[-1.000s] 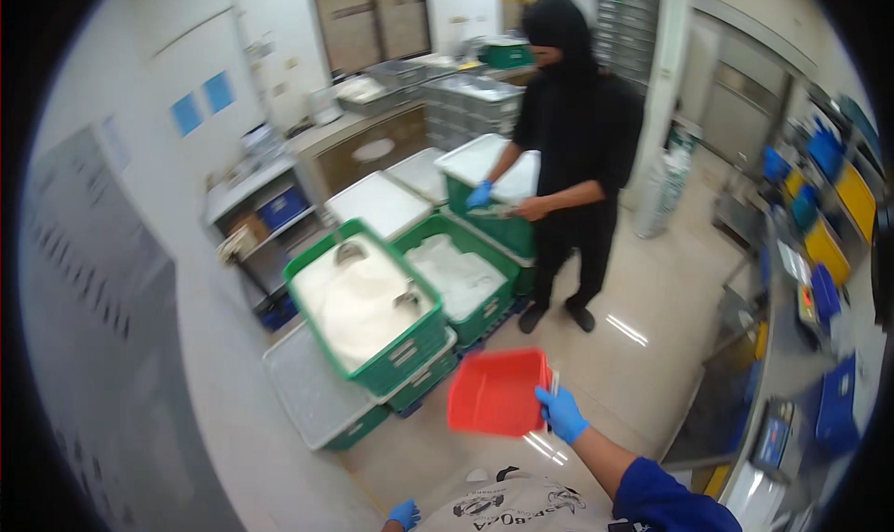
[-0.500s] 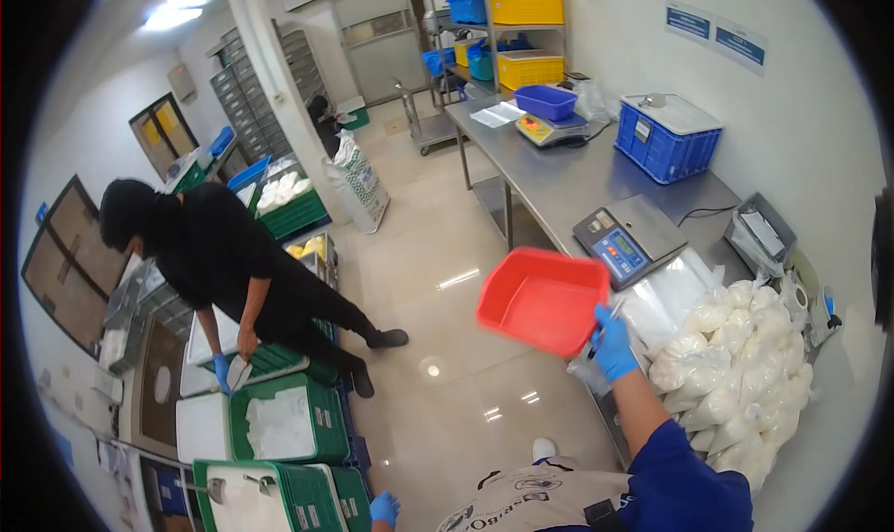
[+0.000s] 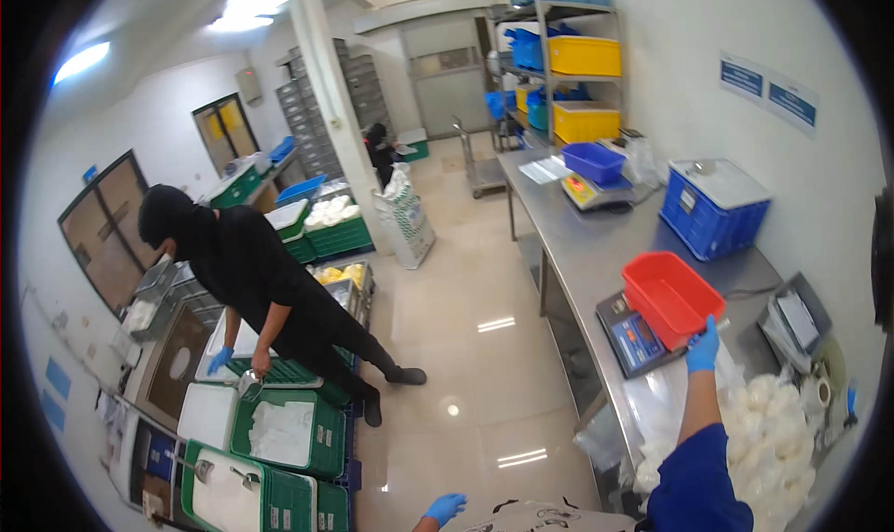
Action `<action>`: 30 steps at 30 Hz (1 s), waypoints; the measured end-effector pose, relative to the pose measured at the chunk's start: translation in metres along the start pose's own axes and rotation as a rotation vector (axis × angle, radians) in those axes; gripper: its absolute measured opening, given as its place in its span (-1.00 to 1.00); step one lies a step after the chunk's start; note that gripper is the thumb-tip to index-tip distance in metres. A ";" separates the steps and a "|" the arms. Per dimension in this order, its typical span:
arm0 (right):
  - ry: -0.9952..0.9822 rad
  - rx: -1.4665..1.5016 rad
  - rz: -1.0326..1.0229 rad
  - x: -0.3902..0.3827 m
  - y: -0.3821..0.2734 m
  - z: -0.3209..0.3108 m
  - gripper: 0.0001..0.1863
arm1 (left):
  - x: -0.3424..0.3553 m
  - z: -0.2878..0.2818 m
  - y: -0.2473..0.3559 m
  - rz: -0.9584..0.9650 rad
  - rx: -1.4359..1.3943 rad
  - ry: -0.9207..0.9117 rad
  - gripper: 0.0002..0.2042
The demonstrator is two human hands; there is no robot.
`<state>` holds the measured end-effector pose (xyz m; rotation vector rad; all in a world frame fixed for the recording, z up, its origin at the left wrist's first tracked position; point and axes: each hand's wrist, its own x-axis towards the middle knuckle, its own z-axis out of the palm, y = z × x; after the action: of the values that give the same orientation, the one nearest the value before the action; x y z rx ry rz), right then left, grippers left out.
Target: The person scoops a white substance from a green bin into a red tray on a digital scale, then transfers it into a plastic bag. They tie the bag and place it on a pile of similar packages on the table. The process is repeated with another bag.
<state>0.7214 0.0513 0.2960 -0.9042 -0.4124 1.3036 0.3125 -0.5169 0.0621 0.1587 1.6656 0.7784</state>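
My right hand (image 3: 701,348), in a blue glove, grips the near rim of a red plastic tub (image 3: 669,290), which is on a digital scale (image 3: 631,341) on the steel table (image 3: 582,267). My left hand (image 3: 445,509), also gloved blue, is low at the bottom edge with fingers apart, holding nothing. Filled white bags (image 3: 773,439) are heaped at the table's near end, beside a loose sheet of clear plastic (image 3: 652,406).
A co-worker (image 3: 256,281) in black bends over green crates (image 3: 317,439) on the left, metal scoop in hand. A blue crate (image 3: 698,225), a purple tub (image 3: 593,161) on another scale and a shelf rack (image 3: 582,85) stand rightward. A large sack (image 3: 405,220) leans by the pillar.
I have turned toward the steel table. The red tub has moved from in front of me onto the scale, my right hand still on it. The co-worker's scoop has moved over the open crate.
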 end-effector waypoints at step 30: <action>-0.656 -0.348 0.673 -0.248 0.124 -0.044 -0.39 | 0.006 0.020 -0.067 0.047 0.396 0.230 -0.43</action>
<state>0.6099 -0.1968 0.2285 -0.9195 -0.9160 2.2077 0.3501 -0.5567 0.0186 0.3991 2.0299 0.5065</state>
